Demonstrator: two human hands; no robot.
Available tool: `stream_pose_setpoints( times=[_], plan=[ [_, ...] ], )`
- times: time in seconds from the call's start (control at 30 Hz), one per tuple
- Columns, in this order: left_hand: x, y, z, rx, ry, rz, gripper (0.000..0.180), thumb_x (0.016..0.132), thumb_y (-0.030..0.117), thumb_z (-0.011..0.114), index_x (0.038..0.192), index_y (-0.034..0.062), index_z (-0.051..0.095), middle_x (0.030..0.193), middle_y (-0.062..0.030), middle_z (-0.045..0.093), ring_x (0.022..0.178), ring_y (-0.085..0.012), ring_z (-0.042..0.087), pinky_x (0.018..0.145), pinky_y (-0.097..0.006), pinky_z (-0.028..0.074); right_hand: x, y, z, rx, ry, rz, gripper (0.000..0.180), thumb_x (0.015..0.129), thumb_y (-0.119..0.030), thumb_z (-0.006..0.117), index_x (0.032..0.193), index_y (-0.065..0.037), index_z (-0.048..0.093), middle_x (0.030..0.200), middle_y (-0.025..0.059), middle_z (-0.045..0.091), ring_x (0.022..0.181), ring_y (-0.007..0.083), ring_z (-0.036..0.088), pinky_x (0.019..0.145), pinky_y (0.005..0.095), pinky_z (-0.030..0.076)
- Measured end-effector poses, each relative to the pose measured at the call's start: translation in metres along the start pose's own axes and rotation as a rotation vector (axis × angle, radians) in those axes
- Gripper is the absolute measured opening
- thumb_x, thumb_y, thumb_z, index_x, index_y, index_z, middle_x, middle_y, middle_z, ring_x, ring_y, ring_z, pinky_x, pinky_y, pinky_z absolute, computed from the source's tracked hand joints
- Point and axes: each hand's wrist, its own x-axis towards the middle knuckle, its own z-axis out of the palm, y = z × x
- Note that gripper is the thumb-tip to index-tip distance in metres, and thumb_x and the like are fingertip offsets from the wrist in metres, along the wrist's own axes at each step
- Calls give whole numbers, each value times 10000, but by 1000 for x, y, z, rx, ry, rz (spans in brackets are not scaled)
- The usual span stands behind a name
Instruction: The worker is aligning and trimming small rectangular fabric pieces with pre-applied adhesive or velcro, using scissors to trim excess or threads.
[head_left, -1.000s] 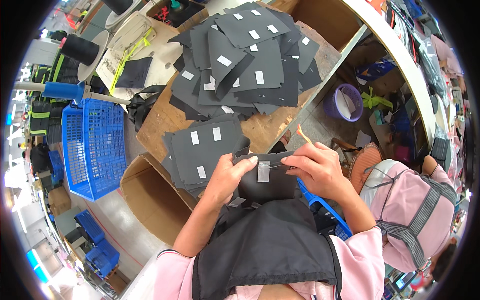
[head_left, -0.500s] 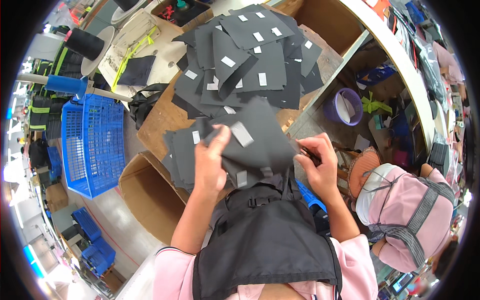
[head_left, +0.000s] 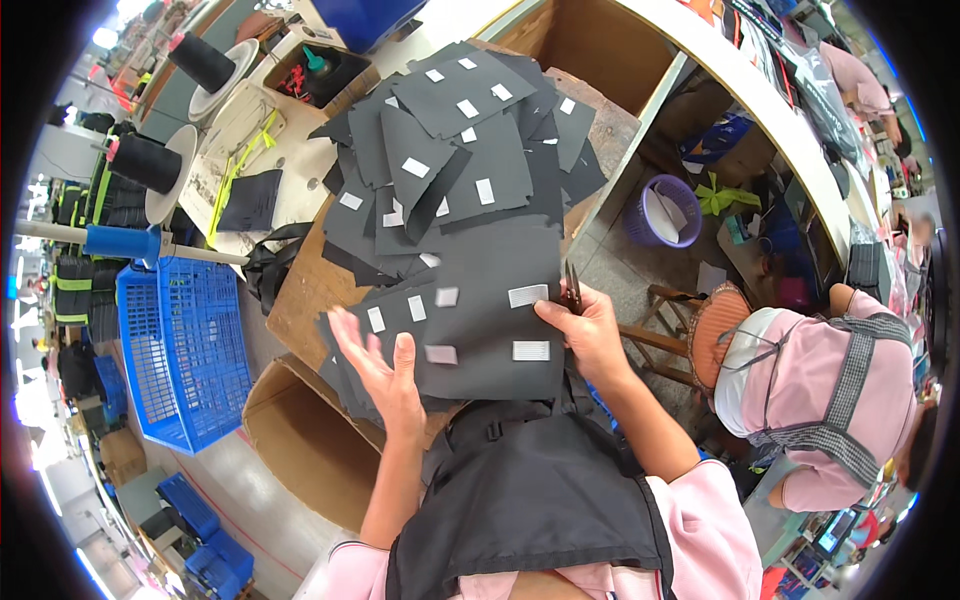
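While the person leans over the wooden table (head_left: 300, 300), both hands sit close to the body, at about six o'clock in the picture. The left hand (head_left: 385, 365) is spread wide and flat, palm up, holding nothing. Its fingers lie on the left edge of the top dark cloth piece (head_left: 490, 325). The right hand (head_left: 592, 330) pinches the right edge of that same piece, and small scissors (head_left: 572, 287) poke up out of its grip. So the right hand has the piece, and the left hand only touches it. The piece lies between the hands, its long side running from nine o'clock to three o'clock. It has small grey patches. Farther off, at twelve o'clock, is a big heap of dark pieces (head_left: 460, 150). A blue basket (head_left: 175, 350) stands at nine o'clock.
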Motion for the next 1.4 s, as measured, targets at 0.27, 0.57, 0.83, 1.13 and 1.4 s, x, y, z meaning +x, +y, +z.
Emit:
stream_pose_setpoints(
  times=[0.27, 0.57, 0.83, 1.13, 1.4],
  plan=[
    [32, 31, 18, -60, -1132, -398, 545, 835, 401, 626, 1196, 10, 507, 1151, -130, 557, 1129, -205, 467, 956, -363, 342, 4, -30, 5, -275, -401, -4, 198, 758, -90, 721, 865, -7, 576, 750, -43, 545, 682, 24, 458, 601, 218, 398],
    [8, 48, 21, -530, -650, -803, 215, 910, 180, 478, 1031, 11, 532, 948, -49, 584, 839, -76, 532, 712, -229, 441, -37, -25, 21, -998, 134, -825, 351, 676, -78, 726, 997, -57, 585, 872, 106, 551, 669, 254, 572, 566, 323, 460],
    [0, 55, 21, -545, -603, -772, 133, 913, 133, 483, 975, 30, 541, 879, -19, 586, 746, -59, 529, 667, -207, 439, -39, -1, 23, -1001, 95, -862, 371, 655, -2, 731, 995, -42, 588, 830, 122, 542, 659, 238, 574, 538, 305, 494],
    [-5, 53, 20, -512, -607, -679, 104, 913, 109, 496, 916, 25, 558, 838, 8, 578, 732, -28, 502, 647, -187, 425, -33, -6, 21, -1054, 98, -911, 333, 658, -52, 723, 969, -58, 602, 773, 77, 525, 574, 215, 553, 495, 302, 451],
    [-6, 51, 22, -499, -602, -700, 141, 913, 107, 514, 988, 5, 576, 860, 7, 582, 746, -27, 500, 657, -185, 424, -33, -10, 18, -904, 72, -767, 308, 660, -34, 715, 948, -63, 609, 774, 77, 532, 588, 231, 560, 514, 317, 457]
  ],
)
